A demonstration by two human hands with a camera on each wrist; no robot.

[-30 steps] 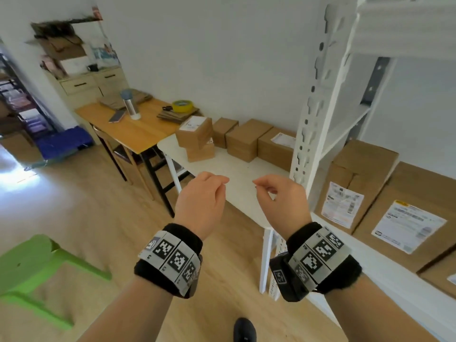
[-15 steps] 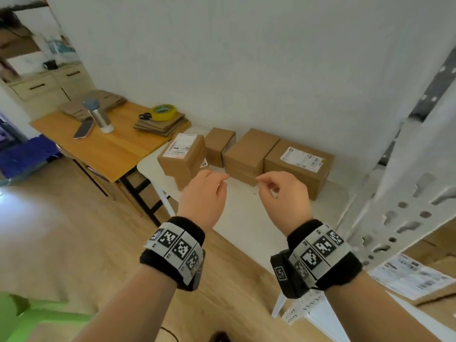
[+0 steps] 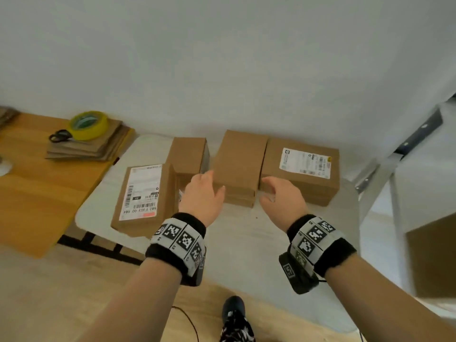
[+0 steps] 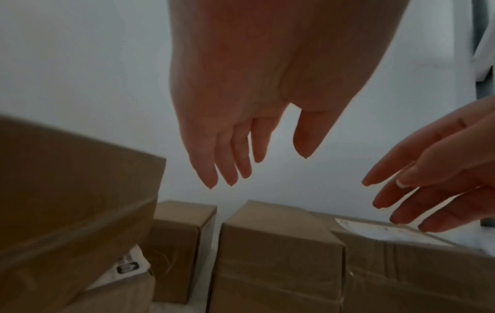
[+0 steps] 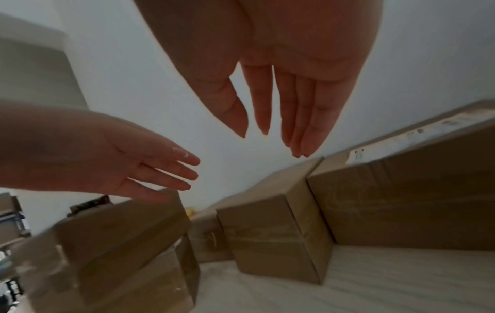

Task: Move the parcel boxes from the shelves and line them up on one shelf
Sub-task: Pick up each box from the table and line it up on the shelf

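Note:
Several brown parcel boxes sit on a white table (image 3: 246,243) against the wall. A plain box (image 3: 239,161) (image 4: 275,254) (image 5: 273,233) stands in the middle. To its right is a labelled box (image 3: 301,169) (image 5: 401,201), to its left a small plain box (image 3: 188,154). Front left, a labelled box (image 3: 143,196) (image 4: 67,201) lies on top of another box. My left hand (image 3: 209,186) (image 4: 257,165) and right hand (image 3: 269,191) (image 5: 270,137) hover at the middle box's front corners, fingers straight, holding nothing.
A wooden desk (image 3: 37,193) adjoins the table on the left, with a yellow tape roll (image 3: 88,124), scissors (image 3: 60,135) and flat cardboard sheets (image 3: 93,146). A white shelf rack post (image 3: 377,174) and another box (image 3: 434,255) are on the right. My shoe (image 3: 234,309) is below.
The view has swung from the shelf rack to the table of boxes. Both hands have reached forward and uncurled, and are now just in front of the middle box.

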